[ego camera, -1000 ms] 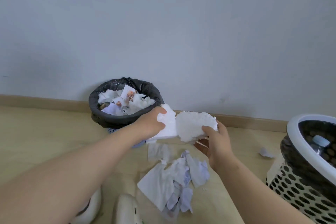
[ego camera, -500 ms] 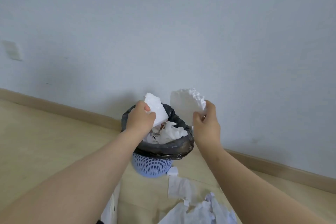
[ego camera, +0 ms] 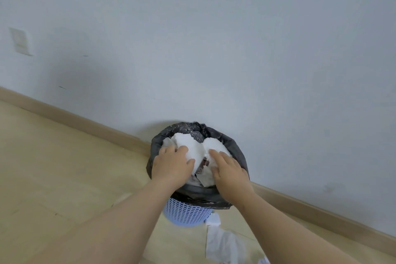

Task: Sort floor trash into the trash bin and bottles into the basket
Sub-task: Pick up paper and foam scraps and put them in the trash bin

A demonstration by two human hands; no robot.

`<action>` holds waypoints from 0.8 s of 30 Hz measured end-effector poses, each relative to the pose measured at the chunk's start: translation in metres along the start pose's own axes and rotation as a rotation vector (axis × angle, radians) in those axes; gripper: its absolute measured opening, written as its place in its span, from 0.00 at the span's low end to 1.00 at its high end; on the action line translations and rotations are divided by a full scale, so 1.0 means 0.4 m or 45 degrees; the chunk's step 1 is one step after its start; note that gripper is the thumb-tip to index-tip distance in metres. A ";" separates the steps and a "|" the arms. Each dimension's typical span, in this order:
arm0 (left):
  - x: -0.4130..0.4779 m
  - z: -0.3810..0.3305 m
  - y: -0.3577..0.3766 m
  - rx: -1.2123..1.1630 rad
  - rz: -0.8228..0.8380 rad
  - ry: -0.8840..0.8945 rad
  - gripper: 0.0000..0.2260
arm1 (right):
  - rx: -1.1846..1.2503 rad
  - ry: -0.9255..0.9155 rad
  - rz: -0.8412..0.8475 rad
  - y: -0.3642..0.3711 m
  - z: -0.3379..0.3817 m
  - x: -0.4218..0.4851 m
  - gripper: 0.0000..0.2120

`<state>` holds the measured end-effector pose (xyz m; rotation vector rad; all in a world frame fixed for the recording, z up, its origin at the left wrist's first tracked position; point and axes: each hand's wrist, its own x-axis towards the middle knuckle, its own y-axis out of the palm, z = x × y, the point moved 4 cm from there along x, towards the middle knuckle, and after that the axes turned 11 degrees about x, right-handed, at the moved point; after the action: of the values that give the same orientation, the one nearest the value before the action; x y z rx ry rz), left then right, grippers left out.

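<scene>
Trash bin (ego camera: 186,213) full: foam pieces (ego camera: 194,149), paper scraps (ego camera: 206,178); left hand (ego camera: 171,167), right hand (ego camera: 230,174) flat, pressing foam.

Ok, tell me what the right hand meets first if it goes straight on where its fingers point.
The right hand rests on the white broken foam piece in the black-lined blue plastic bin; that foam comes first, and would probably sink deeper.

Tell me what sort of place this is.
Probably a room in a home or office: pale painted wall with a wall plate, wooden baseboard, light wood-look floor, and a blue trash bin lined with a black bag.
</scene>
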<state>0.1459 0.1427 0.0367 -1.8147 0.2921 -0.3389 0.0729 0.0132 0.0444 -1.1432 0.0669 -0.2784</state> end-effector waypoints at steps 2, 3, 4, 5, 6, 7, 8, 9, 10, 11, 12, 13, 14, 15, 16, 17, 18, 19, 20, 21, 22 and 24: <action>-0.002 -0.004 0.012 0.141 -0.021 0.047 0.18 | -0.059 0.024 0.068 0.016 -0.007 0.006 0.23; 0.001 -0.005 0.019 0.176 -0.013 0.056 0.18 | -0.072 0.044 0.088 0.023 -0.012 0.011 0.23; 0.003 -0.007 0.022 0.201 0.005 0.061 0.18 | -0.082 0.069 0.105 0.025 -0.015 0.015 0.24; 0.008 -0.007 0.025 0.237 0.035 0.066 0.18 | -0.094 0.094 0.131 0.028 -0.019 0.017 0.24; 0.014 -0.007 0.029 0.286 0.071 0.077 0.17 | -0.112 0.118 0.170 0.030 -0.022 0.019 0.25; 0.021 -0.008 0.033 0.338 0.109 0.087 0.16 | -0.140 0.140 0.222 0.032 -0.024 0.020 0.25; 0.026 -0.009 0.035 0.384 0.156 0.091 0.16 | -0.173 0.155 0.280 0.031 -0.024 0.020 0.25; 0.028 -0.011 0.037 0.423 0.209 0.091 0.15 | -0.202 0.170 0.336 0.031 -0.025 0.022 0.24; 0.029 -0.015 0.038 0.457 0.256 0.089 0.15 | -0.222 0.182 0.382 0.032 -0.026 0.022 0.24; 0.029 -0.018 0.039 0.480 0.281 0.088 0.15 | -0.232 0.190 0.409 0.032 -0.026 0.023 0.24; 0.028 -0.020 0.038 0.484 0.278 0.089 0.15 | -0.232 0.190 0.411 0.032 -0.026 0.024 0.23; 0.027 -0.022 0.035 0.466 0.244 0.089 0.15 | -0.220 0.183 0.384 0.032 -0.026 0.025 0.23; 0.024 -0.022 0.030 0.428 0.193 0.086 0.14 | -0.197 0.166 0.332 0.031 -0.025 0.024 0.23; 0.021 -0.022 0.025 0.378 0.134 0.079 0.14 | -0.162 0.144 0.258 0.029 -0.025 0.021 0.22; 0.016 -0.022 0.018 0.325 0.080 0.066 0.14 | -0.113 0.121 0.169 0.025 -0.025 0.014 0.22; 0.010 -0.023 0.010 0.283 0.030 0.056 0.15 | -0.046 0.104 0.074 0.019 -0.025 0.004 0.21; 0.005 -0.028 0.000 0.257 -0.025 0.055 0.15 | 0.024 0.095 -0.010 0.011 -0.026 -0.008 0.21; -0.002 -0.039 -0.010 0.248 -0.089 0.070 0.15 | 0.086 0.096 -0.084 0.002 -0.030 -0.024 0.21; -0.010 -0.052 -0.021 0.238 -0.166 0.099 0.15 | 0.130 0.105 -0.147 -0.009 -0.037 -0.041 0.21; -0.018 -0.067 -0.030 0.214 -0.242 0.138 0.14 | 0.161 0.121 -0.201 -0.020 -0.047 -0.058 0.21; -0.029 -0.088 -0.036 0.174 -0.295 0.201 0.14 | 0.187 0.155 -0.246 -0.033 -0.063 -0.080 0.21; -0.054 -0.133 -0.032 0.075 -0.247 0.387 0.14 | 0.233 0.255 -0.293 -0.059 -0.100 -0.122 0.21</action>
<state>0.1061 0.1069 0.0608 -1.7357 0.3136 -0.7556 0.0138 -0.0192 0.0447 -0.9383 0.0844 -0.5919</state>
